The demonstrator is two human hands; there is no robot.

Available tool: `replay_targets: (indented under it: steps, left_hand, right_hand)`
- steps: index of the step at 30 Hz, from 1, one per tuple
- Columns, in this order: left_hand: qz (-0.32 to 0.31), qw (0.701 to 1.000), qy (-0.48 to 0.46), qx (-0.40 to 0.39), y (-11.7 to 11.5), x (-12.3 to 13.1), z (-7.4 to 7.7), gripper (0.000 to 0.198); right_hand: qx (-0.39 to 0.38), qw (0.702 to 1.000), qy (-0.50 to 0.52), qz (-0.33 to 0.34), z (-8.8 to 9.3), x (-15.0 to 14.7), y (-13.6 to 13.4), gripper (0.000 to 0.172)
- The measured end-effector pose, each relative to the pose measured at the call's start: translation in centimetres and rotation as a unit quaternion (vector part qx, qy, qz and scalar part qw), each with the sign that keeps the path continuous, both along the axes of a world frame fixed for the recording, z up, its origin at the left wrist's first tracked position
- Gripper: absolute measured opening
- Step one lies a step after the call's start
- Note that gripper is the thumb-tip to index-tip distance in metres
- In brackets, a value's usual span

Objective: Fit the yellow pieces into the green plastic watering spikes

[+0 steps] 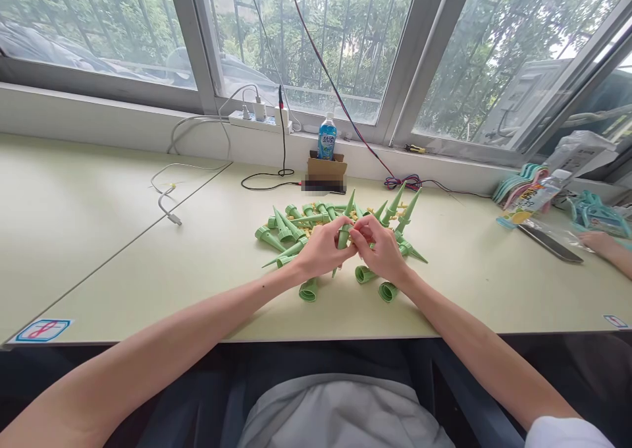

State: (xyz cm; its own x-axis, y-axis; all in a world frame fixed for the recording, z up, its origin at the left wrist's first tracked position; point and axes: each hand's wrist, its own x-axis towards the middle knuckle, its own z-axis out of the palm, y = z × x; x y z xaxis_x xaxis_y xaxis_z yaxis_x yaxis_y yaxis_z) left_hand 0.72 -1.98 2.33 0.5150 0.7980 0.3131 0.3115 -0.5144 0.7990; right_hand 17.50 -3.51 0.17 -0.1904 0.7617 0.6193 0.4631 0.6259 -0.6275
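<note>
A heap of green plastic cone spikes [291, 227] lies on the pale table [123, 250], mixed with small yellow parts [307, 232]. My left hand [320, 249] is closed around one green spike [343, 235], held upright. Meeting it at the spike's side, my right hand [382, 249] pinches its fingertips together; what they hold there is too small to name. Both hands hover just above the near side of the heap. Three more spikes [365, 275] lie with their open ends toward me beneath my wrists.
A small cardboard box [326, 171] and a blue-labelled bottle [326, 137] stand at the back by the window, near a power strip [257, 118] and cables [276, 178]. Another person's hand [600, 242] rests at the right beside packaged teal items [528, 194].
</note>
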Motion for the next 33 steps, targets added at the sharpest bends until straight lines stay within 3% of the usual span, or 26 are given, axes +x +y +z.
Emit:
replay_targets:
  steps: [10, 21, 33]
  left_hand:
    - [0.016, 1.000, -0.004, 0.010, 0.32, 0.07, -0.11, 0.029]
    - [0.033, 0.991, -0.088, -0.097, 0.92, -0.04, -0.44, 0.052]
    - [0.024, 0.988, -0.097, -0.119, 0.87, -0.05, -0.39, 0.048]
  right_hand:
    - [0.043, 0.997, 0.035, -0.047, -0.11, 0.01, -0.18, 0.015]
    - [0.044, 0.989, 0.132, -0.053, 0.16, -0.19, -0.12, 0.012]
    - [0.049, 0.993, 0.094, -0.043, 0.09, -0.11, -0.04, 0.011]
